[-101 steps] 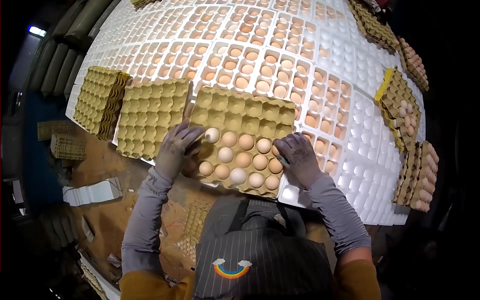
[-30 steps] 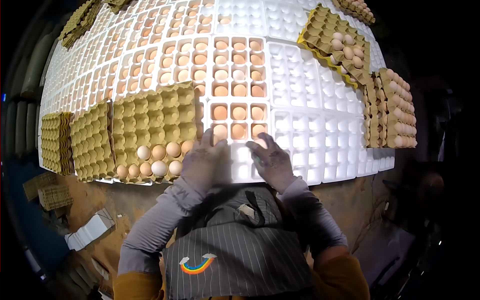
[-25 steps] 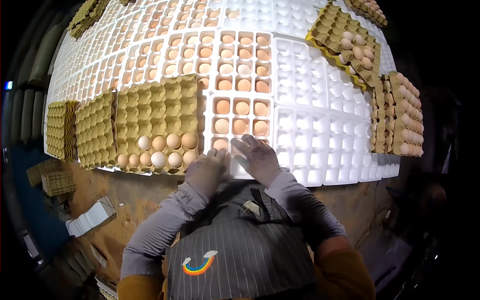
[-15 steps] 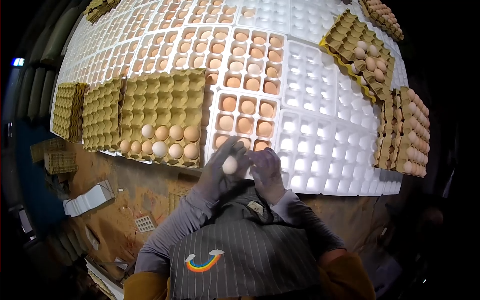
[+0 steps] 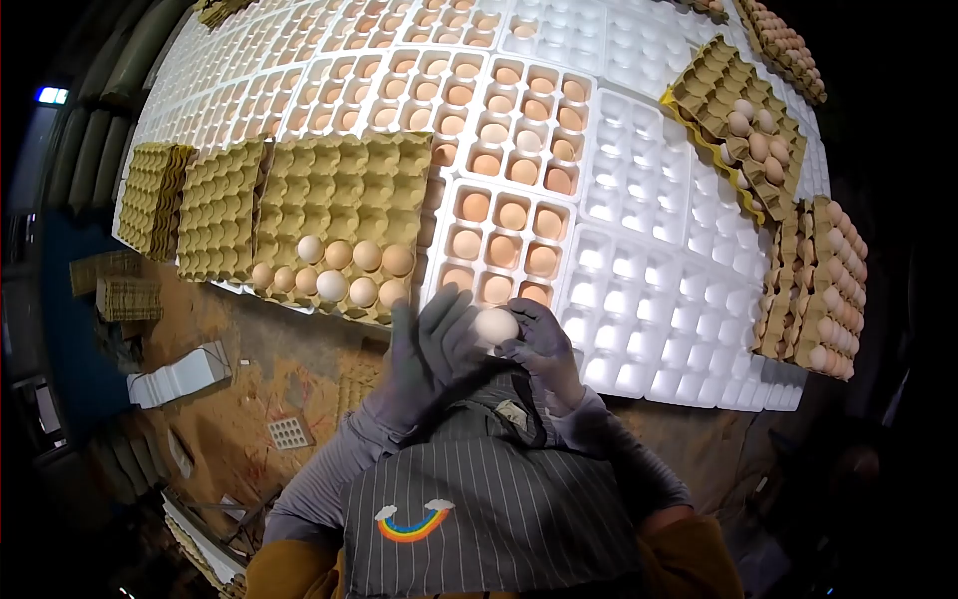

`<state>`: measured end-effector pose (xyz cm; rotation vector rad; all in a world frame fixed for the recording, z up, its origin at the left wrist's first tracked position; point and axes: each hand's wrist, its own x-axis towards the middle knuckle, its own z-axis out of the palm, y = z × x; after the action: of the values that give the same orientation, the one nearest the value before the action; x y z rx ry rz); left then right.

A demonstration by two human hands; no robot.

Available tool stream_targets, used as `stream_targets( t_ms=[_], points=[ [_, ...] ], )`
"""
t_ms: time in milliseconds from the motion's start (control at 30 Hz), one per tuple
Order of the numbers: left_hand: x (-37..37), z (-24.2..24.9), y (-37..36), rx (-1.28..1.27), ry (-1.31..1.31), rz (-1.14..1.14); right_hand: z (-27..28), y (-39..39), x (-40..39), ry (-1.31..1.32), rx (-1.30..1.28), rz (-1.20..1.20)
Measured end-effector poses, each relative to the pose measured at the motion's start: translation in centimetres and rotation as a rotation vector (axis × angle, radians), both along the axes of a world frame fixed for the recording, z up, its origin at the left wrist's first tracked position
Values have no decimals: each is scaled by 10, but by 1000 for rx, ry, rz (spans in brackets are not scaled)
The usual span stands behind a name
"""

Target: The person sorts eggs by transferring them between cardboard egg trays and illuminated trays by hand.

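A pale egg point(image 5: 496, 325) is gripped between the gloved fingers of my right hand point(image 5: 544, 344), close to my body at the table's near edge. Just left of it my left hand point(image 5: 429, 339) is spread, with nothing in it. Beyond both hands lies a white foam tray point(image 5: 483, 236) with brown eggs in its square cells; its near end is partly hidden by my fingers. To the left, a yellow-brown pulp tray point(image 5: 344, 190) holds several brown and whitish eggs along its near rows.
White foam trays without eggs point(image 5: 624, 299) lie to the right. Stacked pulp trays point(image 5: 222, 212) stand at the left. A tilted pulp tray with eggs point(image 5: 743, 120) and upright egg-filled trays point(image 5: 823, 290) are at the right. A white foam piece point(image 5: 180, 376) lies on the floor.
The egg has passed from my left hand to my right hand. My left hand has opened, its fingers spreading. The view has shifted, so the trays appear slightly further right.
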<state>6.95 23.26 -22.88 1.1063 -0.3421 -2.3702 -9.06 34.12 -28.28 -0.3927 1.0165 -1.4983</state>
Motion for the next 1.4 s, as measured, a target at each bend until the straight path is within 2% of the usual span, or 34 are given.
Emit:
stream_targets(
  t_ms=[100,167,200,233,333,367,400,433,467,500,533,567,600,633,667,700,767,800,833,900,933,967,1000,1033,1067,1100,1133,1167,1200,1233,1300,1333,1367,1400],
  points=[
    [36,-3,-11,-91,-86,6,9,-6,7,86,122,22],
    [64,10,-21,-151,-193,16,25,-17,7,890,217,261],
    [81,13,-28,-328,-314,-75,4,-16,12,1249,74,212],
    [97,15,-37,-500,-431,-170,6,-24,16,1285,21,175],
    [144,13,-92,-761,-621,49,29,-60,35,1229,93,232],
    [157,16,-116,-851,-682,96,37,-79,43,1350,-19,211],
    [169,21,-139,-919,-768,-12,41,-99,50,1472,-132,188],
    [177,26,-161,-985,-851,-126,41,-118,56,1482,-128,191],
    [182,25,-180,-1101,-934,-290,40,-137,61,1685,-143,198],
    [180,22,-197,-1095,-920,-293,36,-150,65,1889,-155,207],
    [172,24,-212,-1493,-990,-532,14,-156,68,2009,-138,223],
    [164,21,-225,-1893,-1026,-780,15,-161,66,2018,-119,231],
    [159,10,-236,-1889,-1003,-780,18,-166,62,1880,-73,275],
    [153,-5,-245,-2012,-931,-888,25,-168,61,1741,-29,314],
    [150,-13,-252,-2132,-854,-993,42,-170,61,1291,139,257],
    [153,-17,-258,-2125,-839,-989,51,-171,58,866,174,133],
    [154,-15,-266,-1997,-701,-1059,66,-174,48,363,247,37],
    [163,-12,-270,-1885,-645,-946,69,-183,49,342,169,99],
    [170,-2,-274,-1885,-638,-950,69,-191,55,341,172,93],
    [185,20,-284,-688,-297,-443,68,-206,71,1238,291,486],
    [197,19,-291,-584,-172,-304,64,-213,82,1566,375,668],
    [212,15,-298,-479,-49,-164,58,-214,85,1561,371,666],
    [231,6,-307,-454,-50,-200,52,-214,86,1654,337,714],
    [245,16,-313,-529,-258,-419,51,-216,85,1752,301,763],
    [249,17,-310,-905,-460,-611,61,-219,82,1596,350,721],
    [250,17,-301,-1280,-662,-800,60,-218,74,1598,352,722],
    [243,24,-286,-1349,-846,-952,57,-215,61,1248,426,608],
    [245,16,-278,-1346,-839,-946,56,-213,49,901,486,490],
    [248,2,-271,-1570,-955,-1065,56,-211,43,557,531,366],
    [249,-6,-267,-1798,-1070,-1181,59,-211,49,565,538,366],
    [248,-4,-267,-1789,-1084,-1154,64,-212,75,1358,322,545],
    [250,-3,-267,-1768,-1103,-1165,67,-215,88,1588,357,733],
    [251,-2,-267,-1746,-1125,-1175,55,-214,96,1724,389,786],
    [251,2,-267,-1752,-1101,-1163,51,-213,95,1749,371,779]
  ],
)
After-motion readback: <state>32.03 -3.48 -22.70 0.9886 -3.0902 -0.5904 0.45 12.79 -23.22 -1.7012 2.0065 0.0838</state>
